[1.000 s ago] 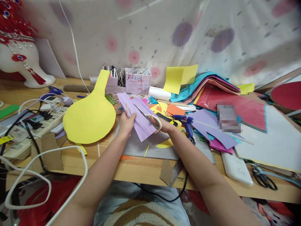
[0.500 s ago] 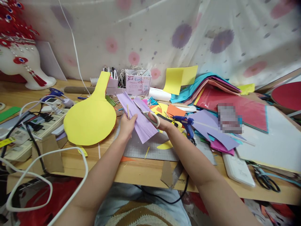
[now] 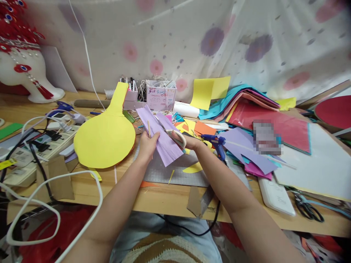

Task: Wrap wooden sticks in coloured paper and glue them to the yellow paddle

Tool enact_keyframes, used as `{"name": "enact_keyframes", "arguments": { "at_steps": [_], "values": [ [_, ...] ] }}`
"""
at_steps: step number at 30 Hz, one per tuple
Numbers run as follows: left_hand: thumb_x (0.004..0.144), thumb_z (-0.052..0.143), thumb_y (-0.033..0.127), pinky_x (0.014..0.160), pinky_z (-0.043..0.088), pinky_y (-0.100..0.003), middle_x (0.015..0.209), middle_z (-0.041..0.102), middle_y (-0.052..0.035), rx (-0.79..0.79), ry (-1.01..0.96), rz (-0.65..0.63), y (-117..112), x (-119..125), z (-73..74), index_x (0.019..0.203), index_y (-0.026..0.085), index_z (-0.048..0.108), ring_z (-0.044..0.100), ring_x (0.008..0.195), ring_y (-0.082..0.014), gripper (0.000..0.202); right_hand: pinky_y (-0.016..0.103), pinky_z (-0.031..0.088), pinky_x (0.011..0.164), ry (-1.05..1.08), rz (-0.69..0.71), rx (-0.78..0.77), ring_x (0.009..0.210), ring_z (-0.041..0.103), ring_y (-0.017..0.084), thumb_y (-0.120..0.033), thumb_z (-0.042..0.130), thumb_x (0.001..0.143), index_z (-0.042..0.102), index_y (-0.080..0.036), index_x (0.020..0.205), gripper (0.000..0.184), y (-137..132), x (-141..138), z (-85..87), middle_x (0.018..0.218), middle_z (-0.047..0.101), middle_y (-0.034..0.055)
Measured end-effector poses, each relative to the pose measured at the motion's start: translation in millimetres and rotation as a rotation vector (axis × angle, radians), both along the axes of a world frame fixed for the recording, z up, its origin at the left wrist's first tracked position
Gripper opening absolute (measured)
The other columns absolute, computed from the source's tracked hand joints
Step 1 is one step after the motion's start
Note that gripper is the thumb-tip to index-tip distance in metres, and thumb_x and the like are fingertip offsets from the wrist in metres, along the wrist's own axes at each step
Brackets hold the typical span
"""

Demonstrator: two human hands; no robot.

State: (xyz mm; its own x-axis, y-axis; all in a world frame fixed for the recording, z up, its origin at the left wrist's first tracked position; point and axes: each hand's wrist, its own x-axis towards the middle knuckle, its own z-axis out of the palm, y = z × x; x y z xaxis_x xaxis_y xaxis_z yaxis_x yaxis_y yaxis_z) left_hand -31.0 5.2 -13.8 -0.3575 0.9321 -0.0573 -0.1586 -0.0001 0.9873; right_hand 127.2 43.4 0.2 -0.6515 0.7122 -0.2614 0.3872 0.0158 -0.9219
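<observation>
Purple crinkled paper is held up over the grey cutting mat, gripped along its left side by my left hand. The fingers of that hand are closed, and a thin wooden stick is pinched in them along with the paper. My right hand is closed round the white handles of a pair of scissors. The scissors' blades lie at the paper and point away and to the left; the cut line partly hides behind them. Left of my hands lies a large yellow paddle-shaped paper piece.
A blue glue gun rests right of my right hand, near purple sheets. Power strips and a looping white cable crowd the left. Black scissors and a white box-like device lie front right.
Both hands keep their grip and hardly move. The scissors' blades appear to reach slightly farther up along the purple paper. The whole view has shifted a little.
</observation>
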Motion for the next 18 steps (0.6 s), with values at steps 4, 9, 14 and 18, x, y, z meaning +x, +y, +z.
{"name": "enact_keyframes", "arguments": {
  "at_steps": [4,9,14,18],
  "values": [
    [0.063,0.062,0.027,0.072,0.05,-0.033,0.092,0.067,-0.0096,0.004,0.009,-0.005,0.8,-0.6,-0.7,0.093,0.014,0.057,0.063,0.081,-0.0212,0.033,0.033,0.047,0.076,0.043,0.03,0.126,0.08,0.052,0.017,-0.069,0.033,0.077,0.053,-0.018,0.109,0.063,4.4,-3.4,0.5,0.084,0.058,0.0038],
    [0.063,0.062,0.029,0.073,0.049,-0.033,0.093,0.067,-0.0099,-0.01,0.052,0.007,1.3,-2.0,-2.8,0.094,0.014,0.058,0.063,0.082,-0.0214,0.035,0.04,0.039,0.093,0.033,-0.008,0.153,0.099,0.049,0.021,-0.065,0.033,0.08,0.054,-0.02,0.112,0.059,9.2,-4.5,-4.8,0.106,0.058,0.0044],
    [0.062,0.063,0.03,0.073,0.049,-0.031,0.092,0.067,-0.0089,-0.028,0.063,-0.012,1.2,-2.3,-5.1,0.096,0.014,0.059,0.063,0.082,-0.0204,0.037,0.037,0.043,0.086,-0.003,-0.095,0.173,0.088,0.051,0.018,-0.067,0.04,0.075,0.058,-0.018,0.101,0.059,7.7,-3.0,-5.9,0.095,0.059,0.0042],
    [0.063,0.064,0.035,0.072,0.049,-0.032,0.085,0.067,-0.0087,-0.038,0.075,-0.049,4.1,-3.6,-9.9,0.09,0.013,0.061,0.063,0.079,-0.0206,0.035,0.033,0.048,0.065,-0.027,-0.153,0.133,0.067,0.05,0.014,-0.071,0.042,0.069,0.057,-0.016,0.087,0.06,2.9,1.5,-5.7,0.075,0.055,0.003]
  ]
}}
